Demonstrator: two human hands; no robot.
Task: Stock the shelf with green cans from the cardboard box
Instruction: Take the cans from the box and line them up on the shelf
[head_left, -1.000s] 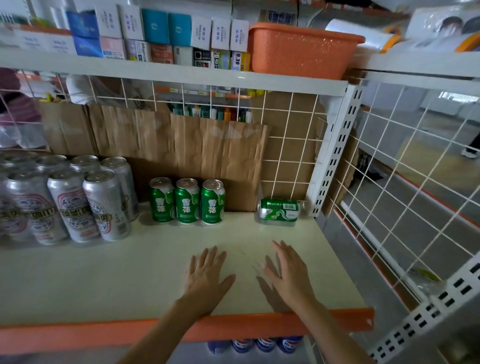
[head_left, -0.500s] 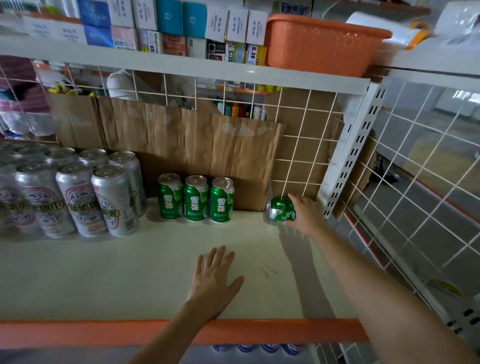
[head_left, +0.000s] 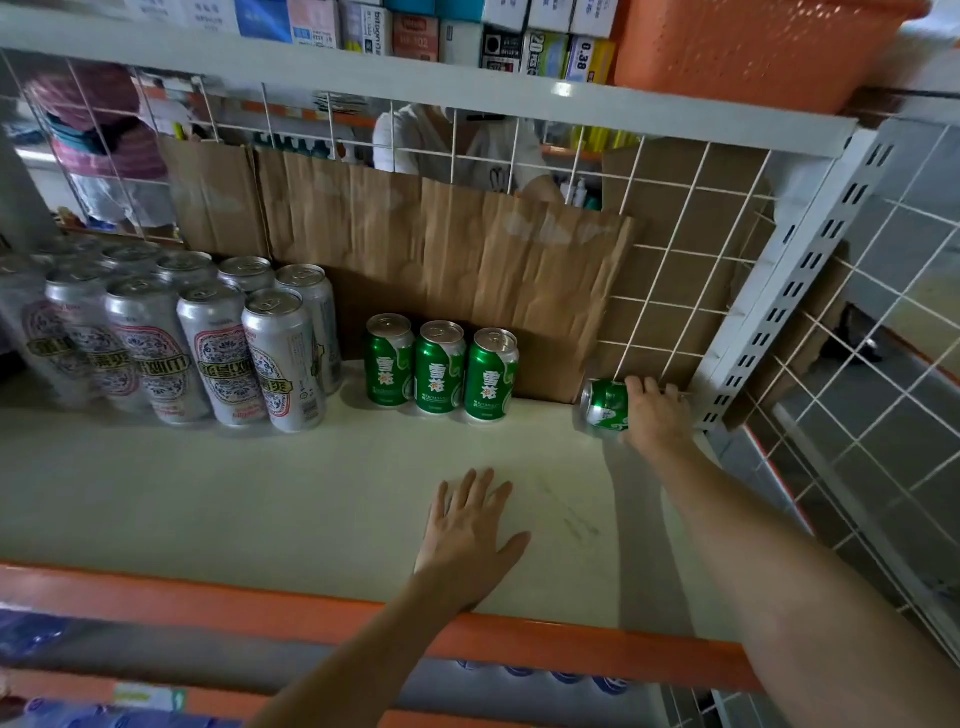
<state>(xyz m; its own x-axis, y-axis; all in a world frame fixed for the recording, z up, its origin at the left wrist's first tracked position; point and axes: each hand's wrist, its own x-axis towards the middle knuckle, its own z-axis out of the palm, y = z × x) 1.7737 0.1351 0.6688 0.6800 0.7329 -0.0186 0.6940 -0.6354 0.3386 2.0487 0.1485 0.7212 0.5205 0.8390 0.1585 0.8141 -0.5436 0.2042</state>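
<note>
Three green cans (head_left: 440, 367) stand upright in a row at the back of the white shelf (head_left: 208, 493), against a brown cardboard sheet. A fourth green can (head_left: 603, 405) lies on its side in the back right corner. My right hand (head_left: 655, 415) grips this lying can, fingers curled over it. My left hand (head_left: 467, 530) rests flat on the shelf near the front edge, fingers spread, holding nothing. The cardboard box is not in view.
Several tall silver cans (head_left: 208, 343) fill the shelf's left back. A white wire grid (head_left: 857, 338) closes the right side and back. An orange basket (head_left: 753, 47) and small boxes sit on the upper shelf. A person stands behind the back grid.
My right hand has reached from the shelf's front to the back right corner and taken hold of the lying green can. My left hand stays flat on the shelf.
</note>
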